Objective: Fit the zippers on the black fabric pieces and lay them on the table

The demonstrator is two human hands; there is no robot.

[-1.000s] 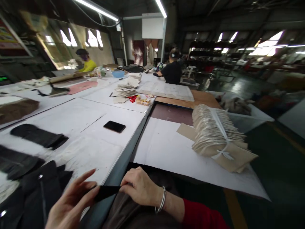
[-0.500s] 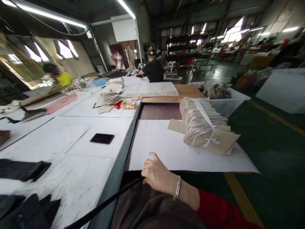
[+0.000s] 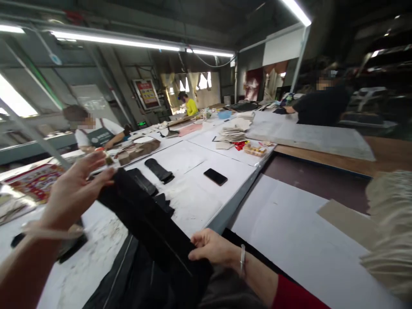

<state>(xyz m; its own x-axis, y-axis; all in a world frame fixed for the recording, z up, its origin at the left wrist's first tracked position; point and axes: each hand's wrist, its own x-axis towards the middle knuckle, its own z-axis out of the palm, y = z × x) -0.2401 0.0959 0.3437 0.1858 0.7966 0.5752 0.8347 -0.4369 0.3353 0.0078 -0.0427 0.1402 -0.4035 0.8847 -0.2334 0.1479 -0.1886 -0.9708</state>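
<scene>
A long black fabric piece (image 3: 151, 219) stretches at a slant across the front, raised off the white table (image 3: 189, 150). My left hand (image 3: 75, 186) pinches its upper end between thumb and fingers; a pale band circles that wrist. Lower down to the right, my right hand (image 3: 214, 246), with a silver bangle, grips the piece's edge. More black cloth hangs below and covers my lap. Folded black pieces (image 3: 159, 170) lie on the table just beyond the held one.
A phone (image 3: 215, 177) lies face up on the table. Behind it are stacked beige pieces (image 3: 233, 134) and a snack box (image 3: 254, 149). A tied beige bundle (image 3: 392, 231) stands at the right. Co-workers sit at the left (image 3: 96, 133), far side (image 3: 189, 105) and right (image 3: 322, 103).
The view has swung left. My left hand has come into view, holding the black fabric. My right hand, earlier on a thin black strip, now grips the wider piece.
</scene>
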